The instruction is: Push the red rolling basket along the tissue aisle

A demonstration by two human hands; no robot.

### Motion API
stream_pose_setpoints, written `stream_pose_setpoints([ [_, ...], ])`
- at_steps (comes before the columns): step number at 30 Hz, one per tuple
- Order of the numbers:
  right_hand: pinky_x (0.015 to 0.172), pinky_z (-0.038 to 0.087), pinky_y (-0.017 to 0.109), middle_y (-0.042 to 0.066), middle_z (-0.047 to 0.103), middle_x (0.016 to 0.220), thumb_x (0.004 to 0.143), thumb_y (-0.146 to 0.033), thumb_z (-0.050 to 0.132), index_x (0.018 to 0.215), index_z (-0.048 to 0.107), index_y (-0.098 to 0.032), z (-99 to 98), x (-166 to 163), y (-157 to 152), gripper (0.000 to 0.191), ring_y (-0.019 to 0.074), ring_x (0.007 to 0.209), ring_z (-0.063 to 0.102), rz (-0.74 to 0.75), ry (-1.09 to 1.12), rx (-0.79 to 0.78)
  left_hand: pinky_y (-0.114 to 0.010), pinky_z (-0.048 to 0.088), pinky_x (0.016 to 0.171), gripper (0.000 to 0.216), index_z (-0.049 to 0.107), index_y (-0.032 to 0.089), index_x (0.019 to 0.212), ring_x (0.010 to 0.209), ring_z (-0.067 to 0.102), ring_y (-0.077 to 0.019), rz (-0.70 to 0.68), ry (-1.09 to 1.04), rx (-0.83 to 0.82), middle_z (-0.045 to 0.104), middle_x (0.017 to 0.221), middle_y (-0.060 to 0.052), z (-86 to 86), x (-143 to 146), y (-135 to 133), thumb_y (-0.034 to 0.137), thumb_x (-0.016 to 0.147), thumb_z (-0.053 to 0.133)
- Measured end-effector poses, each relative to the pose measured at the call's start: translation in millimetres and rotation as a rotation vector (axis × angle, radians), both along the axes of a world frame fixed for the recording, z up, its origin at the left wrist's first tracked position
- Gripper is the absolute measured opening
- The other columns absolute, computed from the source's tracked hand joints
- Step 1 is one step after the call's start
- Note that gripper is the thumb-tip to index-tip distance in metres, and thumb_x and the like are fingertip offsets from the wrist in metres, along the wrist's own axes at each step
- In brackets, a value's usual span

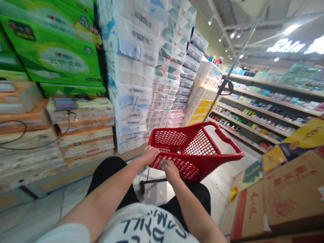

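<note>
A red plastic shopping cart [199,158] with lattice walls stands right in front of my knees. My left hand [151,155] is closed over the top rim at the cart's left corner. Against the near side wall, below the rim, is my right hand [171,169], its fingers curled around a small greyish crumpled thing [162,163]. That thing looks like a cloth or wipe, though it is too small to be sure. The fingertips of my left hand are partly hidden behind the rim.
Packs of tissue rolls [134,87] are stacked high behind the cart. Green tissue packs [63,60] and orange-white packs [87,135] stand left. Cardboard boxes [293,192] fill the right. A metal pole [236,62] rises behind the cart, before stocked shelves [268,98].
</note>
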State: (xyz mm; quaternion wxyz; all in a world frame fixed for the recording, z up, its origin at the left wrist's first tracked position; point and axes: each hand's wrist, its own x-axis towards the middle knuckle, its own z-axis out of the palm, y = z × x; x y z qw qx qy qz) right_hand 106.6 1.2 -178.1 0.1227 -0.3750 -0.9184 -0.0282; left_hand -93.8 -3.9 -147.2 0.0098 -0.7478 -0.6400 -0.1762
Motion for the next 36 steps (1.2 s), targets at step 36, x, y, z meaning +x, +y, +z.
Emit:
stream_pose_setpoints([
  [36, 0.082, 0.036, 0.033, 0.008, 0.059, 0.100, 0.089, -0.020, 0.053, 0.099, 0.067, -0.022, 18.1, 14.8, 5.8, 0.017, 0.0214, 0.093, 0.046, -0.035, -0.029, 0.230, -0.037, 0.034, 0.088, 0.031, 0.065, 0.024, 0.090, 0.090, 0.058, -0.0183, -0.008, 0.014, 0.113, 0.070, 0.094, -0.002, -14.4, -15.4, 18.8, 0.030, 0.096, 0.035],
])
